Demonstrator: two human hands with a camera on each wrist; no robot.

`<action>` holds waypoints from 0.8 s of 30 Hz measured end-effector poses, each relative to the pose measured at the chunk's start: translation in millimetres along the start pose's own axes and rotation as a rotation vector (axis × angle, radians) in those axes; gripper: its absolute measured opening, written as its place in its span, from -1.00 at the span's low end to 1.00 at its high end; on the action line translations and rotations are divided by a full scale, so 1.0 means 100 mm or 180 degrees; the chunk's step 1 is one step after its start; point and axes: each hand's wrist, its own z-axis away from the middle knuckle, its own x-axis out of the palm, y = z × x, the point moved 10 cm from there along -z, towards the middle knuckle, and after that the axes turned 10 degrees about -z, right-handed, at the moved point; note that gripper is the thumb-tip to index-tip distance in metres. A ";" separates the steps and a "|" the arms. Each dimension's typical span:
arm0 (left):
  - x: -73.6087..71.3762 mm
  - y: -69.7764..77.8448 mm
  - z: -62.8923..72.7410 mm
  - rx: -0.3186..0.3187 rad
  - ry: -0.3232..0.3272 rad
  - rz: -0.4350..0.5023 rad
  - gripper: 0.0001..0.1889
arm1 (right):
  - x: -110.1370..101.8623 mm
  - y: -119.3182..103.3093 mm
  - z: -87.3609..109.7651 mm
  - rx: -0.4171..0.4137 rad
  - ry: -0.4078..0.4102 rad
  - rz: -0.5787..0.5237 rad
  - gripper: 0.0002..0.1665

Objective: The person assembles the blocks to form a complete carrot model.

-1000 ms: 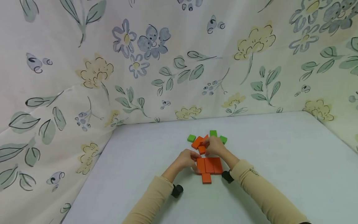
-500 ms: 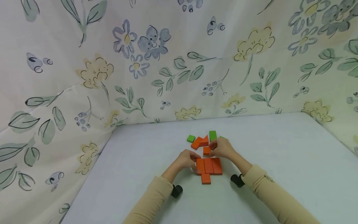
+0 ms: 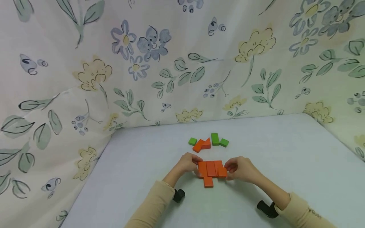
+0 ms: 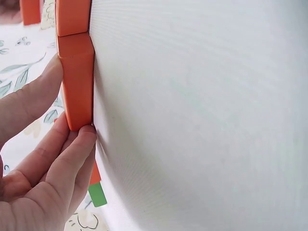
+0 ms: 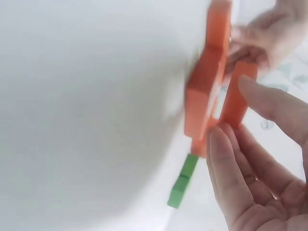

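Note:
Three orange rectangular blocks lie side by side on the table, with a small orange block against their near side. My left hand holds the leftmost block of the row. In the left wrist view its thumb and fingers stand at opposite ends of that orange block. To the right, my right hand pinches a small square orange block between thumb and fingers. This held piece overlaps the near part of the rightmost block; in the right wrist view the pinched block is raised above the row.
Behind the row lie an orange block, an orange triangular block and three green blocks, the tallest being a green rectangle. A floral cloth hangs behind the white table.
My right hand has moved from the loose blocks at the back toward the near right, bringing the small orange block to the row's right end. The left hand has stayed at the row's left.

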 end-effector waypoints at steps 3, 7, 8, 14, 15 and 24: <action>-0.01 0.01 0.01 0.0027 0.0007 0.0011 -0.53 | 0.07 -0.01 0.10 -0.0095 -0.0129 -0.0057 -0.66; -0.02 0.02 0.01 0.0046 0.0010 0.0033 -0.52 | 0.17 0.00 0.15 -0.0143 -0.0209 -0.0082 -0.65; -0.02 0.02 0.01 0.0051 0.0010 0.0040 -0.52 | 0.20 0.00 0.15 -0.0155 -0.0220 -0.0079 -0.65; 0.00 0.01 -0.01 0.0056 0.0008 0.0060 -0.52 | 0.30 -0.04 0.14 -0.0168 -0.0224 0.0013 -0.64; 0.00 0.00 -0.01 0.0056 0.0012 0.0058 -0.52 | 0.30 -0.05 0.14 -0.0176 -0.0209 0.0037 -0.63; -0.02 0.02 0.03 0.0034 0.0039 0.0091 -0.50 | 0.30 -0.06 0.14 -0.0136 -0.0167 0.0061 -0.67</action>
